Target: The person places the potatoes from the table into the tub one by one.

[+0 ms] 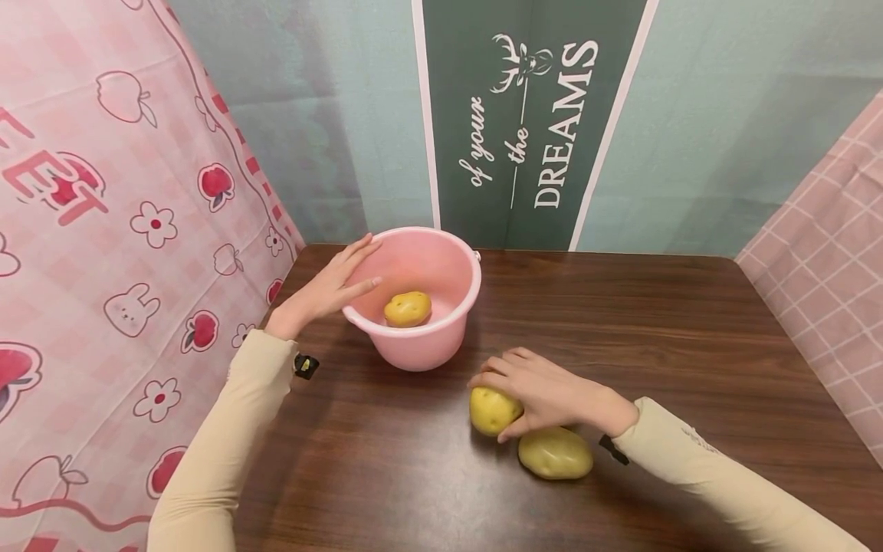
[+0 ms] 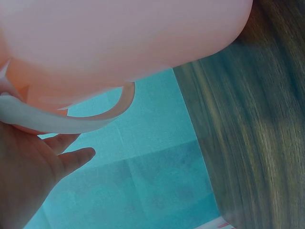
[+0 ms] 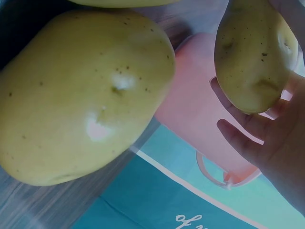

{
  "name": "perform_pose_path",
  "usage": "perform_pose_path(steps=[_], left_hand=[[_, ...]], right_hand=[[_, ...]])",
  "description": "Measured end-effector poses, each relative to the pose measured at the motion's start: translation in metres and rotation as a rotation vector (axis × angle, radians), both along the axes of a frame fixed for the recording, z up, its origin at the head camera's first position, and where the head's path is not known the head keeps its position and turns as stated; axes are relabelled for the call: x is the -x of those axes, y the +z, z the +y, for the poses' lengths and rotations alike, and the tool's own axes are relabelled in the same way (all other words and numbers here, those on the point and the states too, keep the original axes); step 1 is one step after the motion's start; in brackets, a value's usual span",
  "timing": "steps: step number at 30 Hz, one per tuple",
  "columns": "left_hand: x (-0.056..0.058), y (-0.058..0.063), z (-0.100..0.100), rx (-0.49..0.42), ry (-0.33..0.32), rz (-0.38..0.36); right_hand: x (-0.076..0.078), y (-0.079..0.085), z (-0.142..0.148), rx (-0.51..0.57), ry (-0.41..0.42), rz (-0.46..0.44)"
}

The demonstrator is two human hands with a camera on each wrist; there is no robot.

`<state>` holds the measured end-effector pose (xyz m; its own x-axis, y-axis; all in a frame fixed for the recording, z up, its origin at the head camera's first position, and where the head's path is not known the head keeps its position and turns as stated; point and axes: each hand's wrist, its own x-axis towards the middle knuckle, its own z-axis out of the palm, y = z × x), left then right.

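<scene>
A pink bucket stands upright on the brown table, with one potato lying inside it. My left hand rests at the bucket's left rim, thumb over the inside and fingers stretched out along the edge. In the left wrist view its fingers extend under the bucket's handle. To the right of the bucket, my right hand grips a yellow potato between thumb and fingers. A greener potato lies on the table just below that hand. The right wrist view shows both potatoes, the greener one close up.
Another yellow edge shows at the top of the right wrist view, mostly cut off. A blue-green cloth hangs behind the table. Pink printed cloths hang at the left and right.
</scene>
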<state>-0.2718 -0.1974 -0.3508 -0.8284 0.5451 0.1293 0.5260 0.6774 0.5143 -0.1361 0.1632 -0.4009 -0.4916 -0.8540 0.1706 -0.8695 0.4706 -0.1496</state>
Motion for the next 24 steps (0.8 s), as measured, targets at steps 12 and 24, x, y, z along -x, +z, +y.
perform_pose_path(steps=[12,24], left_hand=[[0.0006,0.0000,-0.0001,-0.007,0.001,0.001],[-0.0002,0.0004,0.0007,-0.003,-0.002,0.006]], right_hand=[[0.0012,0.0027,0.0014,0.007,-0.002,0.008],[0.0035,0.0053,0.0044,-0.002,-0.027,0.010]])
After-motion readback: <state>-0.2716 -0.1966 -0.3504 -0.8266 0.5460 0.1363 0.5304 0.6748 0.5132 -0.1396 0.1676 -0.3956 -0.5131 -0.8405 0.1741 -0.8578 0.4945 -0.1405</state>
